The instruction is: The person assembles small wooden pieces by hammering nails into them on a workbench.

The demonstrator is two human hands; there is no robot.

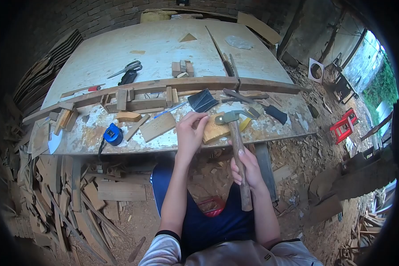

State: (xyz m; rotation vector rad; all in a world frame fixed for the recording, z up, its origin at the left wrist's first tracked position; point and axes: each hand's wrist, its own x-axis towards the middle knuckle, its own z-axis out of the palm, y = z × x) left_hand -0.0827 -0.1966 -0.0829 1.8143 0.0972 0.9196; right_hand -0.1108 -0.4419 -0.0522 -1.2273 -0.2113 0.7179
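Note:
A claw hammer point(237, 153) with a wooden handle is held in my right hand point(248, 168), its metal head over the right end of a light wood block point(214, 131) at the bench's front edge. My left hand point(192, 131) is at the block's left side, thumb and index finger pinched together near its top. Whatever sits between those fingertips is too small to make out. Just beyond the block lies a dark curved piece point(202, 100). A flat wooden board point(158, 127) rests to the left of my left hand.
On the workbench point(93, 146) are a blue tape measure point(113, 134), scissors point(129, 68), stacked wood blocks point(182, 68) and a black-handled tool point(275, 114). A long wooden rail point(155, 84) crosses it. Scrap wood covers the floor, with a red tool point(344, 126) at right.

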